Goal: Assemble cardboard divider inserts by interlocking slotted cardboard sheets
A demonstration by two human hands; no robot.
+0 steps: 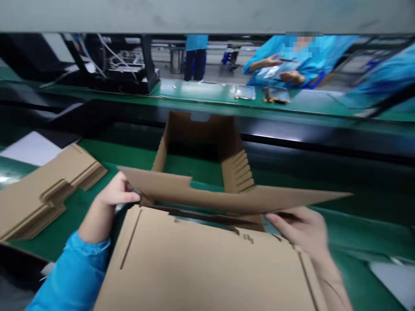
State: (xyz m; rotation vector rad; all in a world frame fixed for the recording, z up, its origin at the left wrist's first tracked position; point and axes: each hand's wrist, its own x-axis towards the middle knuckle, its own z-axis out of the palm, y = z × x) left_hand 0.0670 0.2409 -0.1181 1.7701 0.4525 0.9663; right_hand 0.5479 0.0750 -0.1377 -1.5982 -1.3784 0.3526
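Note:
A notched cardboard sheet [220, 198] spans the space between my two hands, tilted up on its edge. My left hand [118, 190] grips its left end, thumb pointing inward. At the other end, my right hand [301, 226] pinches its lower edge between thumb and fingers. Right below, close to me, lies a stack of flat cardboard pieces [207, 268] with slots and notched edges. Beyond the held sheet stands a folded cardboard frame [235, 164], with green surface visible inside it and a row of slits along its right wall. The held sheet hides its near side.
More notched cardboard pieces [42, 190] are stacked at left, beside a white sheet [32, 149]. A raised green ledge [201, 93] crosses behind, carrying small framed items [276, 95] and a black machine [123, 65]. A person in blue [269, 65] works across it. A grey panel [207, 17] hangs overhead.

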